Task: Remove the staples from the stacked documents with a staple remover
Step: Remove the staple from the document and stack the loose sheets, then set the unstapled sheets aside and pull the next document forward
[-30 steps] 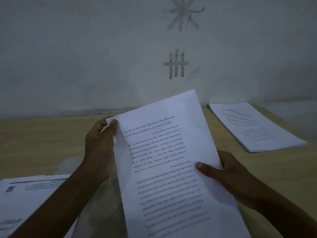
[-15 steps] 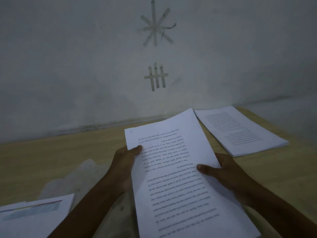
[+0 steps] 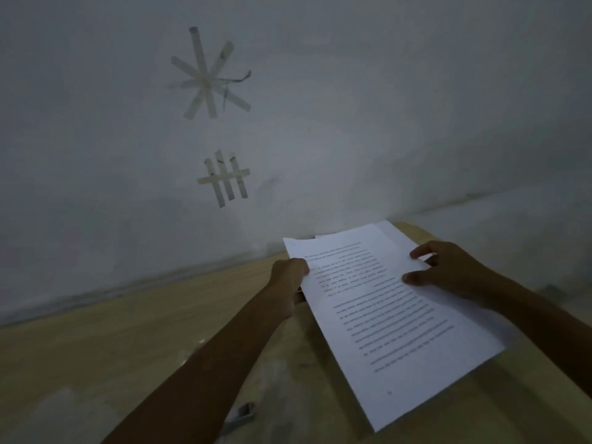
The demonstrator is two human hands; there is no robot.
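Sheets of white printed paper (image 3: 384,315) had been swung right, above the white paper stack (image 3: 397,235); opposite edges were gripped by left hand (image 3: 290,277) and right hand (image 3: 451,270); set-down seemed near.

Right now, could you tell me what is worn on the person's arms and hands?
Both forearms are bare to the frame edge, no sleeves in view. The left hand and right hand wear no gloves; no watch, bracelet or ring shows in the dim light.

The document (image 3: 384,315) is matt white paper. The table (image 3: 96,363) looks like pale, smooth wood. Dull tape (image 3: 208,78) strips cross a matt wall (image 3: 384,107).
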